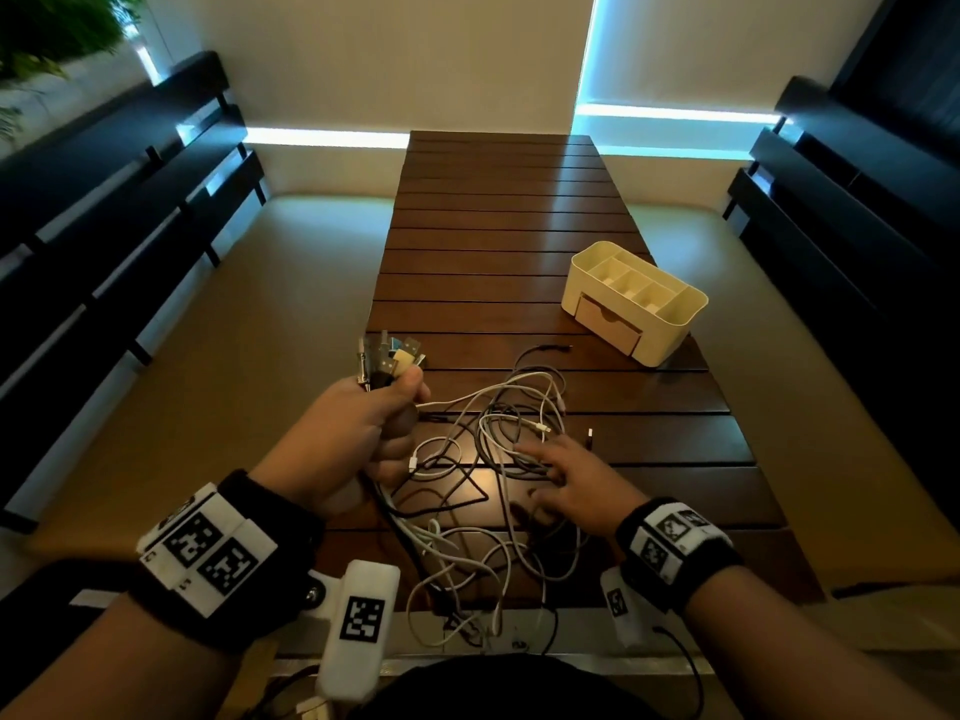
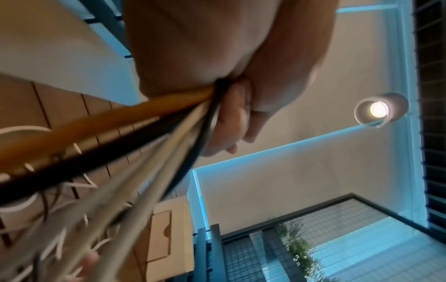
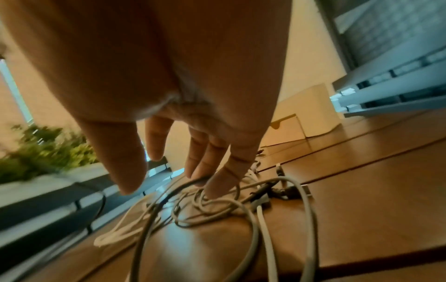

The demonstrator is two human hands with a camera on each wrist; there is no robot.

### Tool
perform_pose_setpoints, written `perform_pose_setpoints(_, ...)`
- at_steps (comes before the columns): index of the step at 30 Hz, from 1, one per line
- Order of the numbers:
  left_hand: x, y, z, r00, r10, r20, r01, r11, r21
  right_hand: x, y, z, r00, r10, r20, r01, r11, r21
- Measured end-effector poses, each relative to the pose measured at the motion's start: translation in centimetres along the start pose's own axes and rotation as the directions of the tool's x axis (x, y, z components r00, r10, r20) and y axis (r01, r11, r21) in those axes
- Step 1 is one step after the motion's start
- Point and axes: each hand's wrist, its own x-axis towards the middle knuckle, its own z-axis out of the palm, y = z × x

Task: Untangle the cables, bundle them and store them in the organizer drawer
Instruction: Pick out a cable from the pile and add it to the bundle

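Note:
A tangle of white, grey and black cables [image 1: 488,459] sprawls over the near half of the slatted wooden table [image 1: 498,220]. My left hand [image 1: 363,433] is raised above the table's left edge and grips several cables in a fist, their plugs [image 1: 389,356] sticking up past the thumb; in the left wrist view those cables [image 2: 144,145] run taut from the fist [image 2: 229,106]. My right hand [image 1: 561,475] hovers low over the tangle with fingers spread, one fingertip [image 3: 217,187] touching the cables [image 3: 217,206]. The cream organizer [image 1: 636,298] stands at the right, its drawer [image 1: 608,324] closed.
Dark slatted benches [image 1: 130,215] run along both sides of the table. Loose cable loops hang over the near table edge [image 1: 467,615] toward my lap. The organizer [image 3: 311,108] is beyond the tangle in the right wrist view. Plants [image 1: 52,28] stand at the far left.

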Motion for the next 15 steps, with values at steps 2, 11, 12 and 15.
perform_pose_setpoints(2, -0.5, 0.5, 0.1, 0.999, -0.039, 0.037, 0.040, 0.999, -0.031, 0.7, -0.3, 1.2, 0.997, -0.001, 0.081, 0.018, 0.977, -0.212)
perform_pose_setpoints(11, -2.0, 1.4, -0.9, 0.998, -0.048, 0.049, 0.049, 0.998, -0.033, 2.6, -0.9, 2.9, 0.989, 0.030, 0.141, 0.051, 0.844, -0.534)
perform_pose_setpoints(12, -2.0, 1.3, -1.2, 0.998, -0.045, 0.039, 0.046, 0.999, -0.022, 2.9, -0.8, 2.5, 0.996, 0.027, 0.083, 0.020, 0.855, -0.518)
perform_pose_setpoints(15, -2.1, 1.2, -1.7, 0.998, -0.052, 0.023, 0.052, 0.999, -0.010, 4.0, 0.0, 0.8, 0.990, 0.025, -0.137, -0.083, 0.895, -0.438)
